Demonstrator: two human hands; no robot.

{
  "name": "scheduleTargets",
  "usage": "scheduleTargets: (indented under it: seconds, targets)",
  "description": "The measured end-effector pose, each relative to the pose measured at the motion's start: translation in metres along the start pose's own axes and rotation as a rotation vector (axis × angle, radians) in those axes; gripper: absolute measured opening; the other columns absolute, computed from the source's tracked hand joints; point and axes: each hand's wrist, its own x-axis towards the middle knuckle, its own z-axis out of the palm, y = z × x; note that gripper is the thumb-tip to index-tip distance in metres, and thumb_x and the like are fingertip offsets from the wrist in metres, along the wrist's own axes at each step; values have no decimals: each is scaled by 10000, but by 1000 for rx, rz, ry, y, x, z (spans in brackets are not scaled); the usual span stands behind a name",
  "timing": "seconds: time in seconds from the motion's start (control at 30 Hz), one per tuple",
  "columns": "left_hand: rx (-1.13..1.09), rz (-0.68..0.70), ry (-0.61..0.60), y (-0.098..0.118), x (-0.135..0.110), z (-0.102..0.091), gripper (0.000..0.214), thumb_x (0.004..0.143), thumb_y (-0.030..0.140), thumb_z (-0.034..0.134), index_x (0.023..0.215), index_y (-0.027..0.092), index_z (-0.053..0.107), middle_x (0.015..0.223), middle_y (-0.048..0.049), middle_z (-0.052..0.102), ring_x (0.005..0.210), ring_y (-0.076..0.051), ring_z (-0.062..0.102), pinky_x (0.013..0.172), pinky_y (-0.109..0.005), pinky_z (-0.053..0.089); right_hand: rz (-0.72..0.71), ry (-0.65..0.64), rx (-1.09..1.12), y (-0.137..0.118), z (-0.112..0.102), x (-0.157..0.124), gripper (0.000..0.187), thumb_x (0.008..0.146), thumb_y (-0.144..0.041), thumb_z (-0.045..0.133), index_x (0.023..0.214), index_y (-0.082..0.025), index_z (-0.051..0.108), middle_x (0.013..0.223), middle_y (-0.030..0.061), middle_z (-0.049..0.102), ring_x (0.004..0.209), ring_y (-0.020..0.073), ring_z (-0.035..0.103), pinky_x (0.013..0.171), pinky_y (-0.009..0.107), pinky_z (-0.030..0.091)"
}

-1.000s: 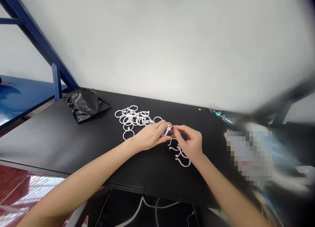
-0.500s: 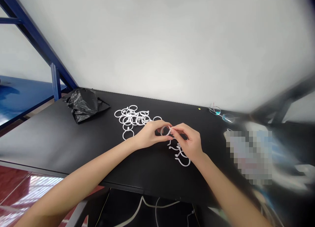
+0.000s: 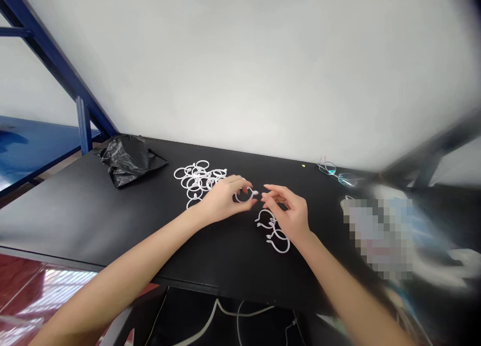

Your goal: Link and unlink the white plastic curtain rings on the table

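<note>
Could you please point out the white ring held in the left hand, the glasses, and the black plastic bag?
Held white ring (image 3: 255,193), head view: its protruding tab.
Glasses (image 3: 328,168), head view: the lens nearer the picture's left.
Black plastic bag (image 3: 130,155), head view: its crumpled middle.

Bare forearms (image 3: 143,261), narrow wrists (image 3: 203,216), bare hands (image 3: 225,198), slender fingers (image 3: 281,191)

I see plain white rings (image 3: 198,175) against a black table (image 3: 206,256), a shiny black plastic bag (image 3: 128,158), a pale grey-white wall (image 3: 263,75) and dark blue beams (image 3: 60,65); the red floor (image 3: 18,275) carries whitish stripes, and the glasses (image 3: 331,171) glint turquoise.
</note>
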Motion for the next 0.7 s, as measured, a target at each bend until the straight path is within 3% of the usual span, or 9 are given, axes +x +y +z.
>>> scheduleTargets:
  seconds: [0.13, 0.2, 0.3, 0.5, 0.7]
  targets:
    - [421, -34, 117, -25, 1, -6, 337, 914, 314, 567, 1169, 97, 608, 1103, -157, 577, 867, -225, 576, 763, -354, 492, 74, -292, -105, 4, -10, 7, 196, 757, -298, 751, 929, -223, 696, 797, 16, 707, 754, 184, 674, 737, 344, 567]
    - [556, -96, 116, -33, 1, -8, 351, 922, 314, 552, 1184, 85, 600, 1106, -164, 564, 879, -243, 574, 763, -362, 491, 65, -433, -173, 5, -14, 9, 211, 731, -274, 767, 927, -235, 699, 858, 23, 710, 854, 206, 654, 810, 381, 540]
    - [735, -182, 92, -38, -1, -9, 369, 941, 331, 508, 1190, 70, 590, 1068, -167, 585, 935, -296, 567, 785, -401, 472, 80, -546, -213, 3, -17, 10, 140, 757, -229, 715, 896, -233, 696, 889, 26, 708, 903, 211, 628, 844, 396, 510]
    - [836, -266, 45, -41, -5, -5, 372, 963, 373, 441, 1122, 85, 615, 1025, -178, 614, 938, -320, 563, 774, -417, 431, 147, -598, -218, 1, -20, 10, 186, 753, -167, 636, 918, -232, 690, 953, 20, 702, 934, 198, 630, 866, 365, 490]
    - [794, -226, 83, -41, -5, -5, 385, 959, 413, 440, 1067, 104, 642, 1069, -182, 607, 991, -340, 536, 818, -447, 418, 229, -571, -163, 4, -19, 10, 216, 725, -93, 588, 872, -214, 691, 828, 3, 701, 815, 167, 659, 781, 306, 509]
